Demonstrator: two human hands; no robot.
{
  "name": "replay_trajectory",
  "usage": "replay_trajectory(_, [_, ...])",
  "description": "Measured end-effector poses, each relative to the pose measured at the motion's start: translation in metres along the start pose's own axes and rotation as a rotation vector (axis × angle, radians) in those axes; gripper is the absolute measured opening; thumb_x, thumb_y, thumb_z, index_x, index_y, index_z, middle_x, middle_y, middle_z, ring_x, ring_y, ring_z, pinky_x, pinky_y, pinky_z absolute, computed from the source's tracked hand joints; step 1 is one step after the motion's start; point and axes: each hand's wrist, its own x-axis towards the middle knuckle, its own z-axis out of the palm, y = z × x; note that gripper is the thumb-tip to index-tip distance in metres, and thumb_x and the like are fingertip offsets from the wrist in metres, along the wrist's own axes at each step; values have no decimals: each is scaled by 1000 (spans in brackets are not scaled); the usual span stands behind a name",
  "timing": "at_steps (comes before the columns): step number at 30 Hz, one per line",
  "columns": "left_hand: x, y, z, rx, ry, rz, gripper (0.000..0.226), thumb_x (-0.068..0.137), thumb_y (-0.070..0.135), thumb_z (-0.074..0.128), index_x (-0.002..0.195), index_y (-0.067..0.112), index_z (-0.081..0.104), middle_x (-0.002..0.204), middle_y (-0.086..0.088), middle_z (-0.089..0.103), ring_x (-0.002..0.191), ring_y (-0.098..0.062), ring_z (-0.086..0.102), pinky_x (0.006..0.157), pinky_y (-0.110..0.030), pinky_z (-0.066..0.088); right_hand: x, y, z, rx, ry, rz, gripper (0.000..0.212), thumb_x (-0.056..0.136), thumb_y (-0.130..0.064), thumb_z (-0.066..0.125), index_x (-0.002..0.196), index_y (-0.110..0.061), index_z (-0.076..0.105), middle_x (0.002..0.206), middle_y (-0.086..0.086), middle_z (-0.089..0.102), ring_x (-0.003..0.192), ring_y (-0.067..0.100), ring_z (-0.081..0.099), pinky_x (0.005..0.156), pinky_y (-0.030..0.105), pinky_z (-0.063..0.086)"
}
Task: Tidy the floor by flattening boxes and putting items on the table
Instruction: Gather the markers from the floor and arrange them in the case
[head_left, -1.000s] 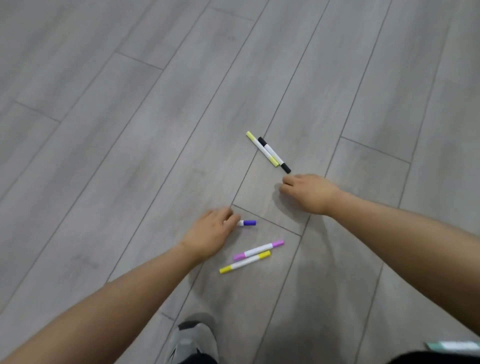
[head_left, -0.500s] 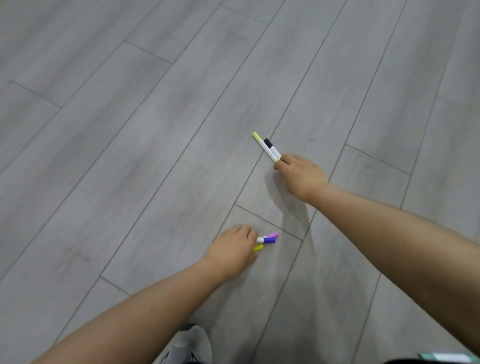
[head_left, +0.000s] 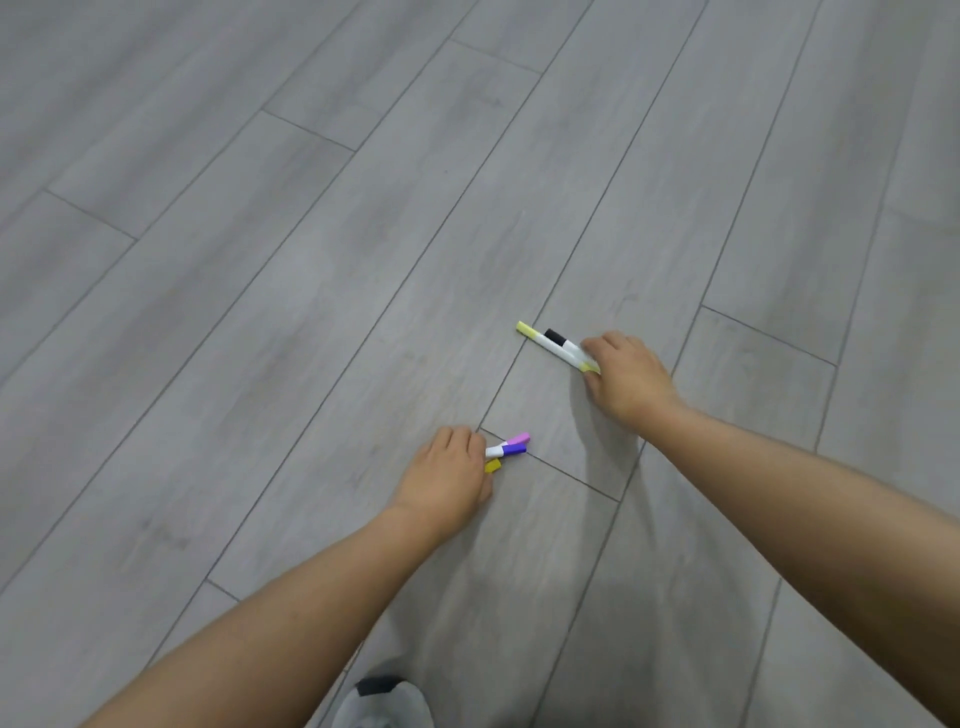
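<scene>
My left hand is closed around three white markers low over the grey plank floor; only their pink, purple and yellow capped ends stick out to the right of my fingers. My right hand grips the near ends of two more markers: a yellow-capped marker and, beside it, a black-capped marker. Their far ends point up and to the left, away from my fingers. The two hands are about a forearm's width apart.
Grey wood-look floor planks fill the view. The toe of a grey shoe shows at the bottom edge, between my forearms.
My left hand gathered the purple, pink and yellow markers off the floor into its grip. My right hand reached forward and closed on the yellow and black markers.
</scene>
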Motion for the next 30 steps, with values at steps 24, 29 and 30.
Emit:
replay_trajectory(24, [59,204,26,342,-57,714,25,78,16,35,82,11,59,72,-10,57,61,-29,53,50,-35,45,-331,127,-13,101,-542,719,32,92,-31,44,108,-10,62,111,13,64,98,30,63,76,32,48])
replay_trajectory(29, [54,213,18,315,62,785,27,78,15,32,83,11,59,69,-9,59,59,-29,54,54,-33,47,-347,138,-12,79,-505,809,29,93,-28,42,113,-14,58,118,9,64,104,28,62,77,32,45])
replay_trajectory(30, [53,214,14,314,66,761,24,80,13,34,85,11,58,71,-10,59,61,-31,55,56,-35,47,-345,139,-10,62,-507,813,28,93,-26,43,114,-15,58,119,8,63,106,27,62,78,32,45])
